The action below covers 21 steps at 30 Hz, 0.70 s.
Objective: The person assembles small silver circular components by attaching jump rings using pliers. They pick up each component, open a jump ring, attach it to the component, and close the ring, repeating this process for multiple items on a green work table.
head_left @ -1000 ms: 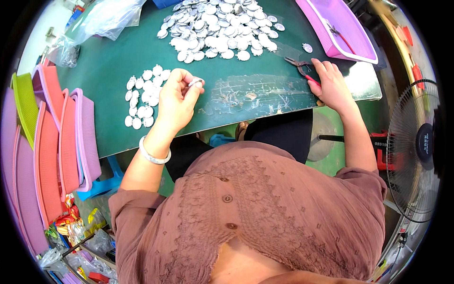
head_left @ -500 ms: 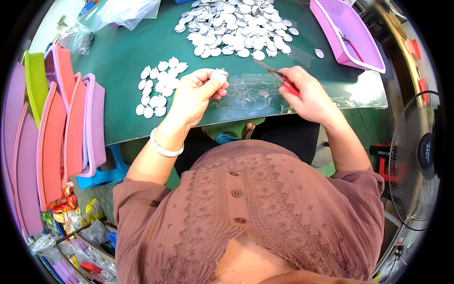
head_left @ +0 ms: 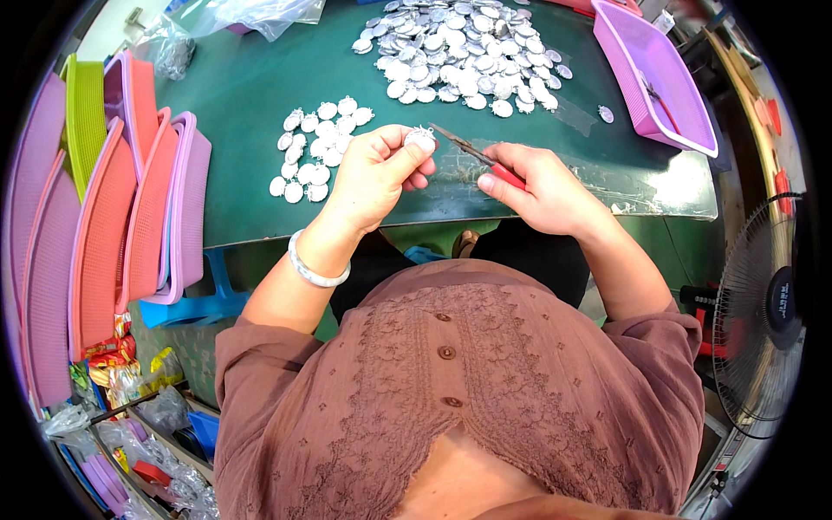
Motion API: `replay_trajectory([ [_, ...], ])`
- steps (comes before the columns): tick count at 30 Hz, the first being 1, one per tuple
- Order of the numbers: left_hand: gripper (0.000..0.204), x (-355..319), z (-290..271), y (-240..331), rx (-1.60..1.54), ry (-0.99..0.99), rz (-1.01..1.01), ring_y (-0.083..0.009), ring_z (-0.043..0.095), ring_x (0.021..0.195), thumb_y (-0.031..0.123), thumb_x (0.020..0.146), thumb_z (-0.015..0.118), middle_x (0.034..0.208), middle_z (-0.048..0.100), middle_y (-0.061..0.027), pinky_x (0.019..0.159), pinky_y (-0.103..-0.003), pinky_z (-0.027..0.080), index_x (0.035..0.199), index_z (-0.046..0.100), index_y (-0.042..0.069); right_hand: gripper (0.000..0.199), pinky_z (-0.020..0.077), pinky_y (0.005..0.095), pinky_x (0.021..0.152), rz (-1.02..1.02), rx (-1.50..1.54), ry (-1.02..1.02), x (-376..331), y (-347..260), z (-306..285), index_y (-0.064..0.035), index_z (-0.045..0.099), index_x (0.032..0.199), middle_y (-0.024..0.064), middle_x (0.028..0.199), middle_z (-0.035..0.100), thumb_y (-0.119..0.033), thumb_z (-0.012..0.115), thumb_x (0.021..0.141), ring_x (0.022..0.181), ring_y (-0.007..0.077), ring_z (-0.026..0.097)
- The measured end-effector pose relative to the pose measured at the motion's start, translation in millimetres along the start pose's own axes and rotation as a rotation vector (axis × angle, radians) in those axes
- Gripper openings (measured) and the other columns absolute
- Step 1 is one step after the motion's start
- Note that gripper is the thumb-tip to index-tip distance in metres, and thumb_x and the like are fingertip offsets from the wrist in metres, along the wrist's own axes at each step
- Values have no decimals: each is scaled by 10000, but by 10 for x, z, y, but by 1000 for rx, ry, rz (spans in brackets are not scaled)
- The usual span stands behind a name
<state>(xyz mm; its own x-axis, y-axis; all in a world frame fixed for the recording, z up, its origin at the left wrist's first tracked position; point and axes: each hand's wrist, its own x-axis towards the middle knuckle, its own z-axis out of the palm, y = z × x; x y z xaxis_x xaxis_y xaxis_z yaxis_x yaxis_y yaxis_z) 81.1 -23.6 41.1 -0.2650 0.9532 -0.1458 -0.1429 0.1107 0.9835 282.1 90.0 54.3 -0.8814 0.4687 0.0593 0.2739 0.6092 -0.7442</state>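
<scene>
Pinched between thumb and fingers of my left hand (head_left: pixel 373 173) is a round silver pendant (head_left: pixel 420 139) with a small loop on its upper edge. My right hand (head_left: pixel 546 186) grips long-nosed pliers (head_left: pixel 464 147) with red handles. Their tips sit just beside the pendant's edge; whether they touch it cannot be told. To the left of my left hand lies a small group of similar silver pendants (head_left: pixel 326 130). A much larger heap of silver pendants (head_left: pixel 468 56) spreads across the far middle of the table.
The dark green table (head_left: pixel 243 173) has clear tape on its near edge. At the far right stands a pink-purple basket (head_left: pixel 646 95) holding a red-handled tool, with one loose pendant (head_left: pixel 605 113) beside it. Stacked coloured baskets (head_left: pixel 95 234) rise on the left. A fan (head_left: pixel 754 312) stands at right.
The pliers have come in toward the pendant, their tips now beside it. My left hand keeps its pinch on the pendant. The whole view has shifted slightly.
</scene>
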Motion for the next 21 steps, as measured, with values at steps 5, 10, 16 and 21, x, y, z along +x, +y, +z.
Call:
replay_trajectory([
  [5, 152, -8, -19, 5, 11, 3, 8, -55, 547, 637, 167, 927, 612, 738, 625, 0, 587, -197, 451, 940, 657, 23, 300, 462, 387, 674, 35, -35, -40, 8, -16, 2, 21, 587, 998, 185, 781, 595, -258, 617, 890, 721, 324, 578],
  [10, 157, -23, -23, 6, 23, 3, 19, -52, 538, 633, 175, 930, 609, 730, 618, 5, 577, -195, 440, 926, 656, 26, 292, 462, 394, 673, 8, -53, -36, 18, -15, 30, 20, 582, 984, 190, 782, 598, -255, 612, 892, 726, 335, 583],
  [16, 170, -29, -45, -12, 51, -6, 22, -51, 527, 630, 202, 931, 614, 714, 603, 12, 576, -196, 431, 913, 656, 38, 315, 452, 433, 649, 14, -27, -14, 29, -47, 70, 7, 557, 827, 213, 754, 595, -297, 603, 894, 715, 398, 580],
  [21, 178, -34, -56, -25, 47, -49, 63, -52, 524, 635, 214, 928, 620, 710, 596, 14, 578, -197, 424, 916, 654, 39, 296, 445, 439, 631, 26, -49, -12, 22, -36, 97, 7, 552, 810, 212, 720, 583, -272, 600, 898, 696, 407, 566],
])
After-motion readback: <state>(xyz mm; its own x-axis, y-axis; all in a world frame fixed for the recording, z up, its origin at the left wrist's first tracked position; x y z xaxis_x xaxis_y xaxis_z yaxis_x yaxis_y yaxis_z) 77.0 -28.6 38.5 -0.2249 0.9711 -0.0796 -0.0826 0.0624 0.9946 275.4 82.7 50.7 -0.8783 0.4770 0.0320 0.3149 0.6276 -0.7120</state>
